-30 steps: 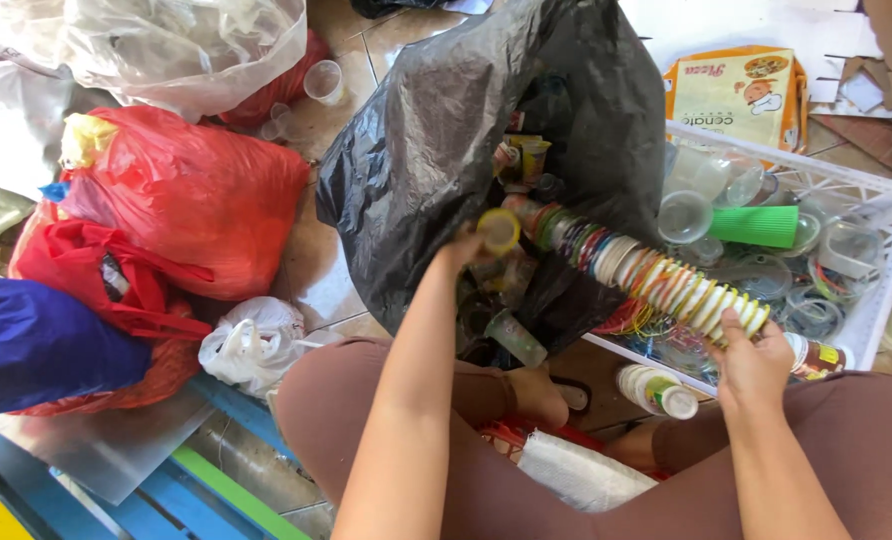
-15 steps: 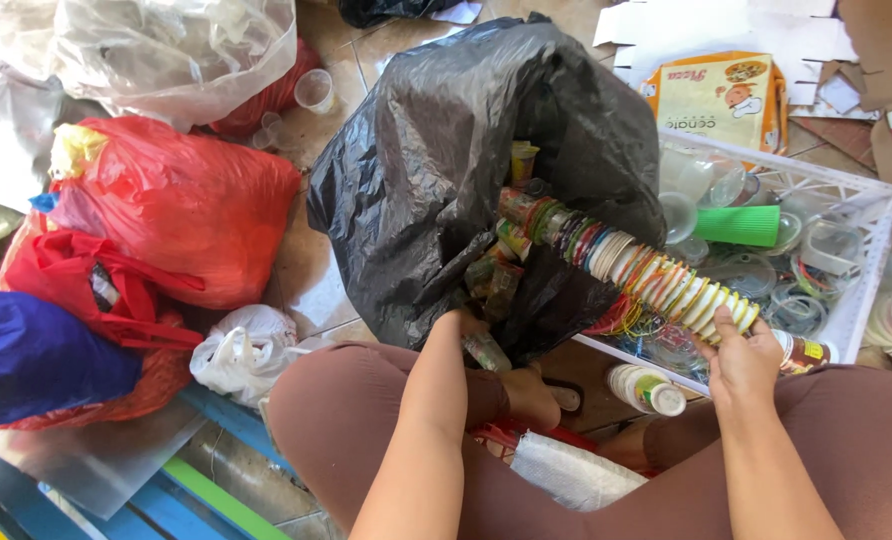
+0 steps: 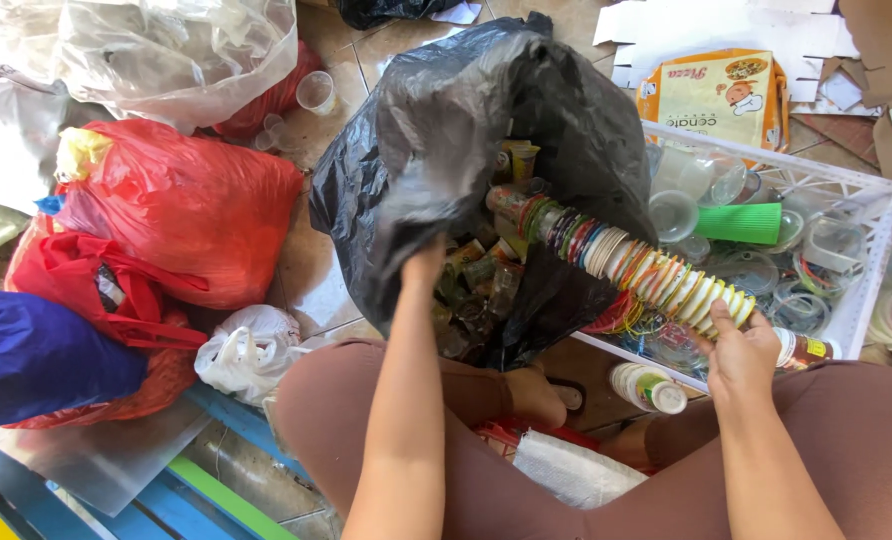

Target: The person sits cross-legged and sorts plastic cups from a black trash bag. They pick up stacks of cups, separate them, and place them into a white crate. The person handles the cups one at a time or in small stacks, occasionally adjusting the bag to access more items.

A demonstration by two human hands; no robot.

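Note:
My right hand (image 3: 738,350) grips the near end of a long stack of nested plastic cups (image 3: 626,265) with coloured rims. The stack slants up and left, its far end inside the mouth of a black plastic bag (image 3: 446,140). My left hand (image 3: 424,265) holds the bag's near edge, pulling the opening wide. Inside the bag lie several crushed drink cups and cartons (image 3: 476,280). My knees in brown trousers frame the bottom of the view.
A white plastic crate (image 3: 866,290) of clear cups, lids and a green cup (image 3: 738,223) stands at the right. Red bags (image 3: 181,205), a blue bag (image 3: 36,355), clear bags (image 3: 156,45) and a white bag (image 3: 246,350) crowd the left. Cardboard lies at the back right.
My left hand let go of the stack's far end and dropped to the bag's near edge. The stack's far end has gone deeper into the bag.

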